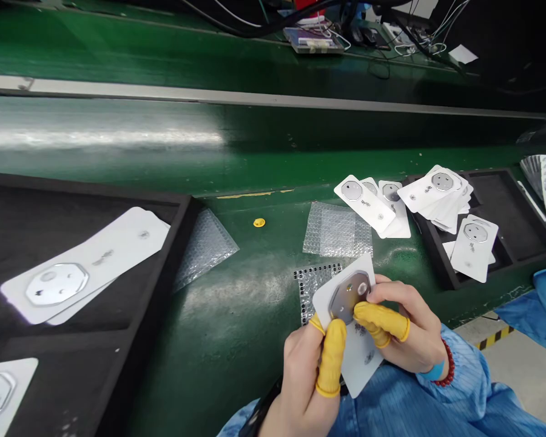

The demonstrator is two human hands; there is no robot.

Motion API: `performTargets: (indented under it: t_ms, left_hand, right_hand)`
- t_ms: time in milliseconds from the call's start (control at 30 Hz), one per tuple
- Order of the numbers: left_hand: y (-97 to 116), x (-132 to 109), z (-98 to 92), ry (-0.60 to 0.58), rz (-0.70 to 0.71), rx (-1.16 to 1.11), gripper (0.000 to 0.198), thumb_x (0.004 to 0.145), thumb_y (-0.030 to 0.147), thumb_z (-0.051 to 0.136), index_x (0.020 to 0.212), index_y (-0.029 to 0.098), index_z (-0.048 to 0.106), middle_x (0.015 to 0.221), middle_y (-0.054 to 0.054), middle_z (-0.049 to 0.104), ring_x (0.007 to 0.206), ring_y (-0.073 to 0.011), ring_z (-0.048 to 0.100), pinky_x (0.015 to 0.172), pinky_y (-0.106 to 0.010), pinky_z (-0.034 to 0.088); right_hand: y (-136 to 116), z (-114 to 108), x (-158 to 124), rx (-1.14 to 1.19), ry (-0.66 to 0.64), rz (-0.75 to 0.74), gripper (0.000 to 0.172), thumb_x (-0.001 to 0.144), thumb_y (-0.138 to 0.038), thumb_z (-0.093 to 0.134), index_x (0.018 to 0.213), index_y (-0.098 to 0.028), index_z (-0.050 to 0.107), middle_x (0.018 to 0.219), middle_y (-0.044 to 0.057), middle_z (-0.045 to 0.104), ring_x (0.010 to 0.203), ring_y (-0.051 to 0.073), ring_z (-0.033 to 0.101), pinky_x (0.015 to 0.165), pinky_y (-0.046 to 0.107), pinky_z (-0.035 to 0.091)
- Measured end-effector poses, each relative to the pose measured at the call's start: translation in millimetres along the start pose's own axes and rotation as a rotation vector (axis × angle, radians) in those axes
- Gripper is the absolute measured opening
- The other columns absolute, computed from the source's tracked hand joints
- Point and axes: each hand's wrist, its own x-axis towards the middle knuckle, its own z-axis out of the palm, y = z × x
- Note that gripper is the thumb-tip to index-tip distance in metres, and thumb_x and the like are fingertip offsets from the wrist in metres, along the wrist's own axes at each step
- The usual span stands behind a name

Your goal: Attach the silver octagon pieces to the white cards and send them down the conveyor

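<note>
Both hands hold one thin white panel [358, 367] with rounded corners and a grey octagonal inset with small holes. It is tilted above the near edge of the green bench. My left hand [312, 370], with yellow finger cots, grips its lower left edge, thumb on the front. My right hand [403, 325], also in yellow cots, closes on the right edge, its covered fingertips at the inset. Some fingers are hidden behind the panel. Just beyond lies a clear sheet [307, 294] edged with small black dots, partly covered by the panel.
Bubble-wrap pieces [339, 230] and a loose yellow finger cot [259, 223] lie on the green bench [236, 309]. Similar panels [368, 203] lie beside and across a black tray [528, 209] at right. A black tray [157, 315] at left holds more panels [122, 243]. Cables [409, 42] run along the back.
</note>
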Motion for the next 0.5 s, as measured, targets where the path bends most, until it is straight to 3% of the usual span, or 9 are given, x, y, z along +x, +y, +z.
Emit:
performTargets:
  t_ms: [100,200,300,500]
  left_hand:
    - [7,-2,4.2,0.066,-0.186,-0.094,0.022,0.087,0.039,0.061,0.086,0.024,0.075,0.052,0.002,0.053,0.045,-0.0132,0.04,0.045,-0.026,0.034]
    - [13,-1,8.7,0.018,-0.319,-0.226,0.029,0.086,0.047,0.061,0.085,0.023,0.077,0.047,0.004,0.044,0.042,-0.0121,0.033,0.043,-0.026,0.031]
    - [13,-1,11.0,-0.014,-0.401,-0.377,0.034,0.085,0.051,0.062,0.088,0.02,0.077,0.05,0.001,0.051,0.044,-0.0125,0.037,0.044,-0.025,0.034]
    - [14,0,10.6,-0.069,-0.51,-0.556,0.038,0.08,0.054,0.066,0.087,0.019,0.077,0.057,-0.002,0.061,0.048,-0.0129,0.045,0.046,-0.024,0.039]
  right_hand:
    - [0,-6,3,-0.039,-0.052,-0.034,0.027,0.084,-0.005,0.056,0.104,-0.02,0.068,0.091,0.007,0.067,0.081,0.018,0.066,0.087,0.04,0.06]
    - [1,-12,4,-0.127,-0.102,-0.108,0.024,0.085,-0.009,0.056,0.102,-0.021,0.069,0.093,0.008,0.07,0.082,0.019,0.068,0.087,0.042,0.06]
    - [1,-16,4,-0.19,-0.146,-0.169,0.026,0.084,-0.012,0.057,0.106,-0.022,0.068,0.095,0.009,0.071,0.084,0.021,0.068,0.085,0.046,0.059]
    - [-5,-19,10,-0.103,-0.109,-0.1,0.036,0.085,-0.009,0.048,0.116,-0.016,0.065,0.095,0.011,0.068,0.087,0.021,0.065,0.084,0.042,0.059]
